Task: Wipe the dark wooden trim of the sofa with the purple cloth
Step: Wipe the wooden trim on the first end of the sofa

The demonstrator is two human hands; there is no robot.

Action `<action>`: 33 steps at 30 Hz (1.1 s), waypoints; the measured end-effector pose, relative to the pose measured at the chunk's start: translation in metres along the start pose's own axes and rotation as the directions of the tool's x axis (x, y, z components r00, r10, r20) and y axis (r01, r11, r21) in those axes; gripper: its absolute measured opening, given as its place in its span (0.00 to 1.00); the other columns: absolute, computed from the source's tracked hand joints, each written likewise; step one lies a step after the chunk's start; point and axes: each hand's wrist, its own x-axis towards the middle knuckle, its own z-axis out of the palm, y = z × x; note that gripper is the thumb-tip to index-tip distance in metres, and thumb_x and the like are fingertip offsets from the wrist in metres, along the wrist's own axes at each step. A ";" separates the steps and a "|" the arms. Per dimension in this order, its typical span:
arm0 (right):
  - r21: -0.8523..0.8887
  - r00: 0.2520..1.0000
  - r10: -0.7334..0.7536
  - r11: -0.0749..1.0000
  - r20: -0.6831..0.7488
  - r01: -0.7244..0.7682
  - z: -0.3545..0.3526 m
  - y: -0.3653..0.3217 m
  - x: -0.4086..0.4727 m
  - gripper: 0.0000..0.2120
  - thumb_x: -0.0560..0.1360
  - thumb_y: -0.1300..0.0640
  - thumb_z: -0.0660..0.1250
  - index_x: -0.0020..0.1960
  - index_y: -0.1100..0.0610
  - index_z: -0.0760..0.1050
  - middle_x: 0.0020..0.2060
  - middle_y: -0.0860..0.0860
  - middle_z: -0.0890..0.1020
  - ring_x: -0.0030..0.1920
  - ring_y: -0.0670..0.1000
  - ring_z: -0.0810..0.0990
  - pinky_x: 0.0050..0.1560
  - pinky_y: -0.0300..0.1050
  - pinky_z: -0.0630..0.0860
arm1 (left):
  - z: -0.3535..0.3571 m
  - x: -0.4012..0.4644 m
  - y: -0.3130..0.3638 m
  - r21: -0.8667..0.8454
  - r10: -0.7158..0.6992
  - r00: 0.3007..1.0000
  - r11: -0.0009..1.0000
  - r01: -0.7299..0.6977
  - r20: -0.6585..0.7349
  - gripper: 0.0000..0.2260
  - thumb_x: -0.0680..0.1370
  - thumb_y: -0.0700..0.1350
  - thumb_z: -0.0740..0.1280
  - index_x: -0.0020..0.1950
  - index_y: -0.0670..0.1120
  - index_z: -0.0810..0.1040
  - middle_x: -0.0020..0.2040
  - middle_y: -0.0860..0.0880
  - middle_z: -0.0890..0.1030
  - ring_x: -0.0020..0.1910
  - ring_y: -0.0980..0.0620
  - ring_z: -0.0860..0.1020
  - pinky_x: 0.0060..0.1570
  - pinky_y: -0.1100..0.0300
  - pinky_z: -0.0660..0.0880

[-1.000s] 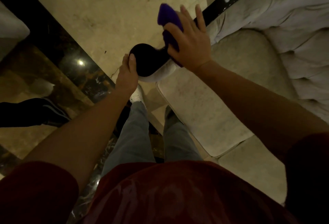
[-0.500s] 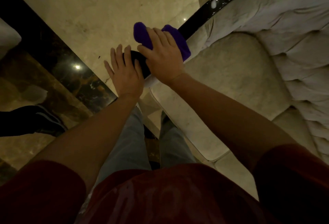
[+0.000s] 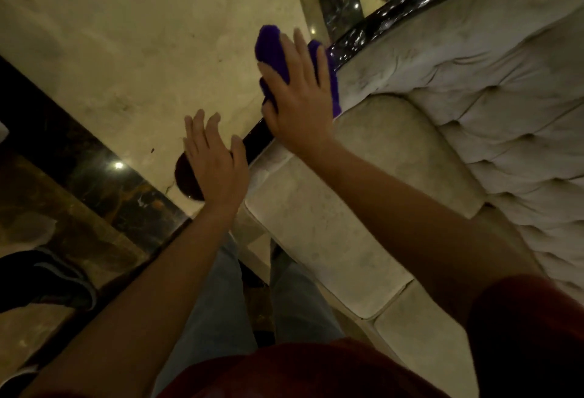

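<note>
The sofa's glossy dark wooden trim (image 3: 392, 23) runs along the top of the cream tufted arm, from upper right down to a rounded end knob (image 3: 186, 181) at centre left. My right hand (image 3: 297, 100) presses the purple cloth (image 3: 271, 50) flat onto the trim, fingers spread over it. Below and left of it, my left hand (image 3: 215, 160) rests with fingers apart on the rounded end of the trim and holds nothing. The cloth and both hands hide parts of the trim.
The cream sofa seat cushion (image 3: 316, 239) and tufted arm padding (image 3: 505, 113) fill the right side. Polished marble floor (image 3: 126, 50) with a dark inlay band (image 3: 94, 173) lies to the left. My legs stand between floor and sofa. Another person's dark shoe (image 3: 47, 280) is at the far left.
My right hand has slid the purple cloth up along the trim, away from the end knob, baring a stretch of dark wood. My left hand stays on the knob with its fingers apart.
</note>
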 end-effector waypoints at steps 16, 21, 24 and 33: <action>0.132 0.999 -0.047 0.990 0.007 0.046 -0.010 0.138 0.060 0.18 0.75 0.46 0.66 0.59 0.55 0.80 0.60 0.60 0.81 0.57 0.62 0.79 0.67 0.58 0.68 | 0.050 0.034 0.070 0.029 -0.178 0.981 0.983 0.180 -0.072 0.25 0.81 0.52 0.50 0.56 0.40 0.82 0.57 0.40 0.82 0.55 0.38 0.78 0.56 0.44 0.71; 0.107 0.992 0.113 0.987 0.051 -0.117 -0.012 0.162 0.073 0.20 0.75 0.45 0.64 0.62 0.53 0.80 0.64 0.57 0.80 0.62 0.60 0.77 0.74 0.58 0.63 | 0.053 0.032 0.071 0.024 -0.200 0.973 0.979 0.204 -0.115 0.25 0.81 0.52 0.50 0.52 0.40 0.83 0.52 0.40 0.83 0.50 0.38 0.78 0.50 0.46 0.72; 0.188 0.987 0.158 0.970 -0.007 -0.154 -0.013 0.137 0.065 0.23 0.74 0.50 0.68 0.68 0.54 0.80 0.70 0.60 0.76 0.70 0.61 0.74 0.77 0.62 0.61 | 0.052 0.033 0.073 0.067 -0.202 0.974 0.975 0.210 -0.102 0.25 0.81 0.52 0.50 0.52 0.38 0.81 0.51 0.38 0.82 0.50 0.37 0.78 0.49 0.45 0.71; 0.273 0.997 0.056 0.961 -0.061 -0.038 0.008 0.065 0.019 0.15 0.75 0.47 0.75 0.58 0.53 0.85 0.68 0.58 0.80 0.69 0.63 0.76 0.75 0.70 0.59 | 0.044 0.036 0.068 0.128 -0.226 0.965 0.969 0.209 0.135 0.15 0.87 0.46 0.53 0.53 0.39 0.75 0.48 0.38 0.80 0.46 0.38 0.78 0.43 0.47 0.72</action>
